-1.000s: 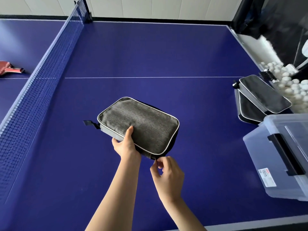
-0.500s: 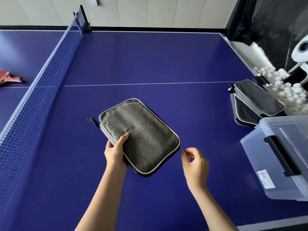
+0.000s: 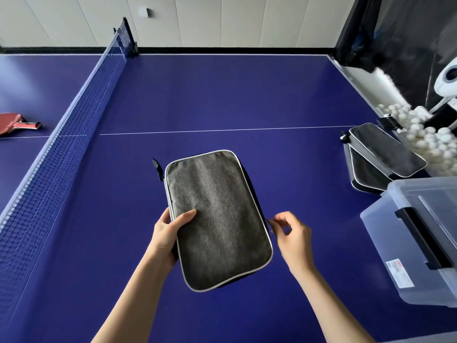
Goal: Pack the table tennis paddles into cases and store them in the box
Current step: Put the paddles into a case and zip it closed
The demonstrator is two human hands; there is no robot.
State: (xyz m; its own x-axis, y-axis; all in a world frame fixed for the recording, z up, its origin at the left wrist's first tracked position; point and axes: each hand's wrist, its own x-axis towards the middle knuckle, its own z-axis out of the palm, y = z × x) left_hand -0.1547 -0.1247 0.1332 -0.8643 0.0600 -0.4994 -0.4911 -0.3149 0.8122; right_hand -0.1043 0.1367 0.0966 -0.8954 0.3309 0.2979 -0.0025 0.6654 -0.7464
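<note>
Right hand [image 3: 293, 240] first: thumb and forefinger are pinched together on a small dark zipper pull at the right-hand edge of the grey paddle case [image 3: 217, 219], the other fingers loosely curled behind. Left hand [image 3: 168, 237] grips the case's opposite long edge, thumb flat across the grey fabric top, fingers tucked underneath out of sight. The case is lifted between the two hands, above the near half of the blue table-tennis table [image 3: 222, 95], well in from the near edge.

How will it handle? It looks light and semi-soft, a fabric shell with pale piping that keeps its flat rectangular shape, so I judge an edge grip like this one is enough. The cloth should not be slippery. A dark loop tab [image 3: 156, 165] sticks out at its far left corner, another possible hold. Whether a paddle is inside, I cannot tell; the zip looks partly run.

Now outward. At the right edge of the table lie two more dark cases [image 3: 385, 154], stacked and overlapping. Just nearer, at the near right corner, sits a clear plastic storage box [image 3: 385, 243] with its lid on and a black latch; its contents cannot be made out. Beyond the cases, a heap of white balls [image 3: 430, 142]. Across the net [image 3: 74, 134], near the left edge, lies a red paddle [image 3: 14, 122], uncased.
</note>
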